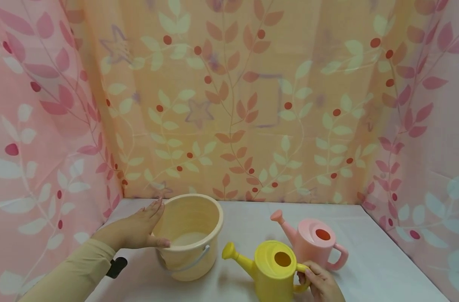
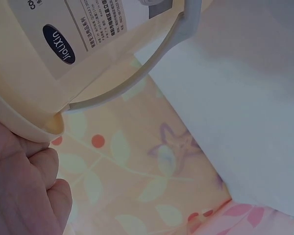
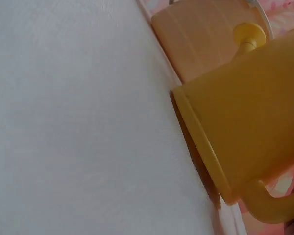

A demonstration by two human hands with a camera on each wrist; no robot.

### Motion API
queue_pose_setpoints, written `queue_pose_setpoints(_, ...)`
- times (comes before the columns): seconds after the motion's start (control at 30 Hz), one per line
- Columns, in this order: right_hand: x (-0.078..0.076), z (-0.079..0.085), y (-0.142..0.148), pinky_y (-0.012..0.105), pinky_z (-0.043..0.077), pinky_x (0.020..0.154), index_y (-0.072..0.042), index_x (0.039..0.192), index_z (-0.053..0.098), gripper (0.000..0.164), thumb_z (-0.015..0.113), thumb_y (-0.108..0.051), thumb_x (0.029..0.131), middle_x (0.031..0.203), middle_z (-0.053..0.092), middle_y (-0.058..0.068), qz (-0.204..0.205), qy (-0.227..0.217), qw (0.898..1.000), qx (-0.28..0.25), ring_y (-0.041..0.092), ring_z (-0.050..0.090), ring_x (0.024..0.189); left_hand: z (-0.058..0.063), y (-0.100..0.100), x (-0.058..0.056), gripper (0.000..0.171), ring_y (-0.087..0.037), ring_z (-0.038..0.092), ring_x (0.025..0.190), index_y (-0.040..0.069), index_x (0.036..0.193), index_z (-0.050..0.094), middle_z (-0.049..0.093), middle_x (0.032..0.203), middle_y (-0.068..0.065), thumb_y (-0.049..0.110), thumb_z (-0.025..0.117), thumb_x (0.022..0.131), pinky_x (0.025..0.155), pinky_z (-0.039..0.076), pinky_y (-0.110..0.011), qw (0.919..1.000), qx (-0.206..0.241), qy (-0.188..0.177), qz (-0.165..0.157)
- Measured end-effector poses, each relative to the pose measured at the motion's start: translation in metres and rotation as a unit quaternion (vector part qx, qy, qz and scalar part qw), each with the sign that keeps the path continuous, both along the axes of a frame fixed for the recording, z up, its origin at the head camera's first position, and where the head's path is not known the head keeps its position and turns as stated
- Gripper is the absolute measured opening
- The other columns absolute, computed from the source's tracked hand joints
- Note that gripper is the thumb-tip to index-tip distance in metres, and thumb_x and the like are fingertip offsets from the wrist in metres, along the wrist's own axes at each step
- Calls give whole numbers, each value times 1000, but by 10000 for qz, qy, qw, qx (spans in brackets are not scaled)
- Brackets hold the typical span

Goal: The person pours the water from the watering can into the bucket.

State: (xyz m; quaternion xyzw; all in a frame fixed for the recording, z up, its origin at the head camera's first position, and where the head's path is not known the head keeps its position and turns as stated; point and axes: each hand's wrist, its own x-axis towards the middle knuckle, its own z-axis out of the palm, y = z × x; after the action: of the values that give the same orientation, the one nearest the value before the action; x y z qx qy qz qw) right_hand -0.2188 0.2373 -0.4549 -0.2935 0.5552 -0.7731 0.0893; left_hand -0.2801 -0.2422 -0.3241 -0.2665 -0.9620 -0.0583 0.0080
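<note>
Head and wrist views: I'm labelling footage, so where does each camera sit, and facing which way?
Head: on the head, facing forward and down at bucket, yellow watering can and pink watering can; left hand, right hand and left sleeve show.
Left wrist: worn there, facing the bucket's label and handle; part of the left hand shows.
Right wrist: worn there, facing the yellow watering can across the tabletop; a sliver of right hand shows.
Head and right wrist share the yellow watering can.
</note>
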Motion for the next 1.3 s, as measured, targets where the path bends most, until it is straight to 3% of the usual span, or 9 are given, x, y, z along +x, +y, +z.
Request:
queue_pose_setpoints(0.1, -1, 2, 2, 21, 47, 81, -10, 104, 61, 30, 32, -8, 100, 91, 60, -3, 115, -293, 9989, 337, 8, 56, 85, 2, 0, 1, 112, -45, 13, 134, -16, 137, 21, 12, 145, -33, 70, 54, 72, 102, 17, -61, 10000, 53, -17, -6)
queue_pose_setpoints(0.23, -1, 7, 5, 22, 45, 84, -2, 105, 60, 27, 36, -12, 99, 91, 62, -2, -135, -449, 9899, 1336, 10, 56, 88, 3, 1, 1, 114, -44, 12, 134, -15, 138, 20, 11, 146, -32, 72, 52, 72, 103, 16, -60, 9999, -6, -93, 38)
queue_pose_setpoints(0.37, -2, 13, 9, 28, 45, 85, 6, 109, 58, 32, 39, -19, 99, 98, 63, 6, -523, -520, 9687, 2371, 14, 56, 92, 3, 2, 0, 115, -44, 11, 135, -14, 139, 19, 10, 146, -31, 75, 49, 71, 104, 16, -60, 9998, -86, -145, 80)
queue_pose_setpoints(0.53, -3, 19, 12, 28, 46, 83, 0, 115, 58, 34, 42, -26, 98, 107, 62, 14, -920, -483, 9415, 3205, 14, 56, 92, 4, 2, 1, 116, -43, 11, 135, -13, 139, 19, 10, 146, -31, 75, 50, 71, 104, 16, -60, 9998, -73, -150, 93)
queue_pose_setpoints(0.63, -2, 24, 15, 20, 46, 79, 1, 117, 56, 35, 45, -26, 97, 108, 62, 13, -1100, -361, 9351, 3349, 11, 56, 90, 3, 2, 0, 115, -43, 11, 135, -13, 139, 19, 10, 146, -31, 74, 51, 71, 104, 15, -59, 9999, -49, -134, 82)
queue_pose_setpoints(0.8, 4, 37, 19, 17, 45, 81, 3, 121, 53, 35, 43, -22, 98, 113, 61, 11, -1395, 126, 9254, 3522, 7, 57, 97, -1, 0, -2, 113, -42, 11, 136, -12, 139, 20, 11, 147, -30, 73, 52, 72, 104, 16, -59, 9999, -50, -68, 70)
queue_pose_setpoints(0.97, 9, 53, 24, 18, 47, 78, -2, 122, 54, 31, 44, -19, 97, 118, 59, 5, -1783, 662, 9068, 3762, 3, 54, 104, 1, 1, 1, 113, -43, 11, 135, -14, 139, 20, 11, 146, -31, 72, 52, 72, 104, 16, -60, 9999, -30, -91, 58)
queue_pose_setpoints(1.1, 11, 63, 32, 20, 49, 77, -6, 119, 57, 28, 47, -20, 96, 116, 60, 3, -2521, 687, 8955, 3604, -1, 53, 102, 4, 2, 4, 112, -44, 11, 135, -14, 138, 20, 11, 146, -32, 70, 54, 73, 103, 15, -61, 9999, 26, -157, 51)
queue_pose_setpoints(1.3, 8, 69, 55, 10, 44, 76, -9, 124, 54, 36, 46, -30, 96, 117, 59, -9, -3742, 610, 8586, 3450, -11, 48, 103, 3, 2, 3, 114, -43, 12, 135, -13, 139, 20, 11, 146, -31, 74, 50, 71, 104, 16, -59, 9999, -61, -94, 77)
